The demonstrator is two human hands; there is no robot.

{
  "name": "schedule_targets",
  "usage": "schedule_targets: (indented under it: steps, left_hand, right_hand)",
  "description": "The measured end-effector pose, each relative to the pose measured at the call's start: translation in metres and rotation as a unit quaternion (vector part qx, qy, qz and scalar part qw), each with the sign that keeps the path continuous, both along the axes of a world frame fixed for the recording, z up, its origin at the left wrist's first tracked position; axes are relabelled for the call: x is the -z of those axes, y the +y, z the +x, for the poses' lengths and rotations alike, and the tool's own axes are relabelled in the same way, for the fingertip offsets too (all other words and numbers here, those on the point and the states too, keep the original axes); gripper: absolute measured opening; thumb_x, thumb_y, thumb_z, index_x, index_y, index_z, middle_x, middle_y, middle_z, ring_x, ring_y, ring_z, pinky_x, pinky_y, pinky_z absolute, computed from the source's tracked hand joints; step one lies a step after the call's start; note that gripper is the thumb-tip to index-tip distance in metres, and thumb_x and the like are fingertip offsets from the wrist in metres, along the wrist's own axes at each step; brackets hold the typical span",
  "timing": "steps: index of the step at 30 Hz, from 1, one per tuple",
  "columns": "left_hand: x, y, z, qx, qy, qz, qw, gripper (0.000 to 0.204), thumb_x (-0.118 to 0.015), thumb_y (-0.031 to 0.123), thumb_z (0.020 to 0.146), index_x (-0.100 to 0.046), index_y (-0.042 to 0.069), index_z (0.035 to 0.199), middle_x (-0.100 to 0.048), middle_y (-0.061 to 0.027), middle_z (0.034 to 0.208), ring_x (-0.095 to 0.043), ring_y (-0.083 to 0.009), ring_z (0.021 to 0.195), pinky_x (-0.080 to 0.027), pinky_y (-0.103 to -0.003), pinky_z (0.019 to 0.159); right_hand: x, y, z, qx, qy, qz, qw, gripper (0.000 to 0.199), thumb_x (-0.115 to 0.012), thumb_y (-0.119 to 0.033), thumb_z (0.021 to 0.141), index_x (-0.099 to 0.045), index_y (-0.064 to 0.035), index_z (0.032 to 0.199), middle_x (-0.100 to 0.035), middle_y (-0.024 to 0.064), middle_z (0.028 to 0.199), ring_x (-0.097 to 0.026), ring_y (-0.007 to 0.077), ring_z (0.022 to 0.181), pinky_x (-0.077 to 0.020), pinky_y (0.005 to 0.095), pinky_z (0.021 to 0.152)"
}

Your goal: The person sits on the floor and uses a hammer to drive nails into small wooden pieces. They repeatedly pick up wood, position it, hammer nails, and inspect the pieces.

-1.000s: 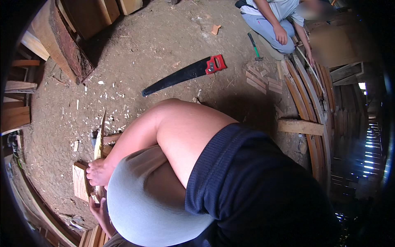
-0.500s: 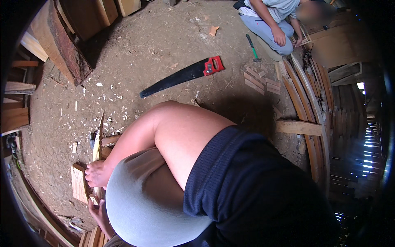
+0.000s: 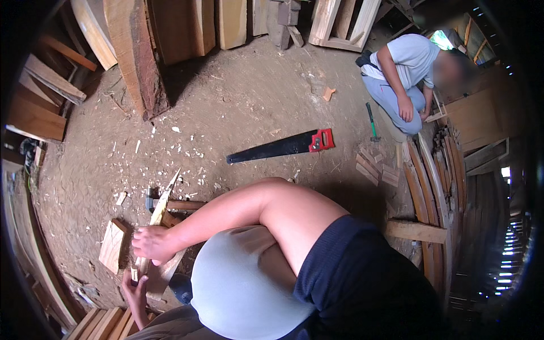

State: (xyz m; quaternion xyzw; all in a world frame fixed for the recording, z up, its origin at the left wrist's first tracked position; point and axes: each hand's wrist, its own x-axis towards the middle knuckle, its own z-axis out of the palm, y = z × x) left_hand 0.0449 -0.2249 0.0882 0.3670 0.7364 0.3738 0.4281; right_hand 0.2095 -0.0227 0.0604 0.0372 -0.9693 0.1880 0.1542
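Right hand [image 3: 152, 243] grips pale wood strip [image 3: 161, 209]; left hand [image 3: 135, 290] beneath.

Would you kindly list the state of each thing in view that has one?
Right hand: closed on the wooden strip.
Left hand: gripping the strip's lower end.
Wooden strip: held slanted, tip pointed.
Handsaw: lying flat on the dirt, unheld.
Hammer: lying on the ground.
Wood block: resting on the ground.
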Motion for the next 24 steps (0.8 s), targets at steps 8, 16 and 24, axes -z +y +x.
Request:
schedule_targets:
  steps: [8, 16, 24]
  left_hand:
    - [-0.006, 0.006, 0.018, -0.011, 0.028, 0.006, 1.0, 0.028, -0.082, 0.018, 0.08, -0.059, 0.004, 0.087, -0.043, 0.0037, 0.079, -0.037, -0.0085, 0.07, -0.031, -0.026, 0.061]
    - [-0.006, 0.0, 0.012, -0.052, -0.025, 0.028, 0.998, 0.021, -0.079, 0.015, 0.083, -0.066, 0.002, 0.094, -0.052, 0.002, 0.082, -0.047, -0.0101, 0.073, -0.038, -0.028, 0.062]
    - [-0.025, -0.003, 0.0, 0.005, 0.078, 0.016, 0.997, 0.03, -0.077, 0.026, 0.086, -0.067, 0.0, 0.098, -0.059, -0.0075, 0.083, -0.054, -0.0156, 0.075, -0.044, -0.032, 0.068]
  right_hand:
    - [-0.01, 0.002, 0.016, 0.004, 0.017, 0.002, 1.0, 0.038, -0.075, -0.033, 0.063, -0.067, -0.0073, 0.09, -0.061, 0.0088, 0.093, -0.06, 0.0251, 0.094, -0.0478, 0.0376, 0.083]
    - [-0.019, 0.006, 0.007, -0.029, 0.003, -0.033, 0.999, 0.032, -0.071, -0.028, 0.068, -0.063, -0.0061, 0.09, -0.061, 0.0106, 0.09, -0.06, 0.0257, 0.094, -0.0491, 0.0395, 0.082]
    - [-0.038, 0.003, 0.007, 0.001, -0.008, -0.002, 1.0, 0.037, -0.073, -0.033, 0.073, -0.059, -0.0092, 0.097, -0.057, 0.0067, 0.091, -0.059, 0.0232, 0.09, -0.0472, 0.0355, 0.077]
